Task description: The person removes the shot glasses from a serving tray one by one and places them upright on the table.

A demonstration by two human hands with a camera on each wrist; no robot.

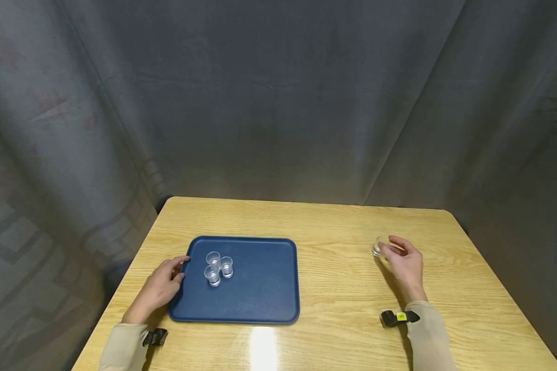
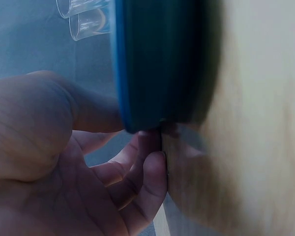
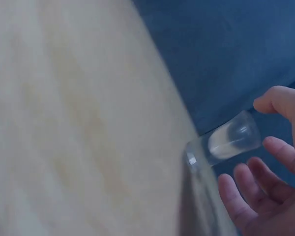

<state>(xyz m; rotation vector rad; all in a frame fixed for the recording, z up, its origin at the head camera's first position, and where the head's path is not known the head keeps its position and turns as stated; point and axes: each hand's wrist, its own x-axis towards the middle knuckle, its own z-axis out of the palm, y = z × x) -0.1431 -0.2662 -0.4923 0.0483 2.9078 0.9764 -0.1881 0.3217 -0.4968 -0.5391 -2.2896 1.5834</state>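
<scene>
A person's two hands work above a wooden table (image 1: 339,288), one far to each side. The right hand (image 1: 405,263) has its thumb and fingers parted around a small clear glass (image 1: 376,249), without closing on it; the right wrist view shows a gap between the thumb and the glass. Whether any fingertip touches it cannot be told. The glass stands upright on the wood, just left of that hand, between the thumb and the fingers.

The left hand (image 1: 160,286) holds nothing in its fist: its fingers are loosely bent, and the thumb and index finger rest apart from each other at the left rim of a dark blue tray (image 1: 264,278). The tray lies flat on the table, reaching rightward from those fingertips, its right side well apart from the right hand.

Three more clear glasses stand upright in a tight cluster on the tray, near the left hand and to its right. The front glass (image 1: 212,276) is nearest the left thumb, the back glass (image 1: 213,259) sits just beyond it, and the third glass (image 1: 227,267) is on the side away from the hand.

Behind both hands, light sleeves (image 1: 430,335) cover the forearms, and a dark strap (image 1: 155,337) crosses each wrist. Beyond the hands, past the table's far edge, hangs a grey curtain (image 1: 269,103).
</scene>
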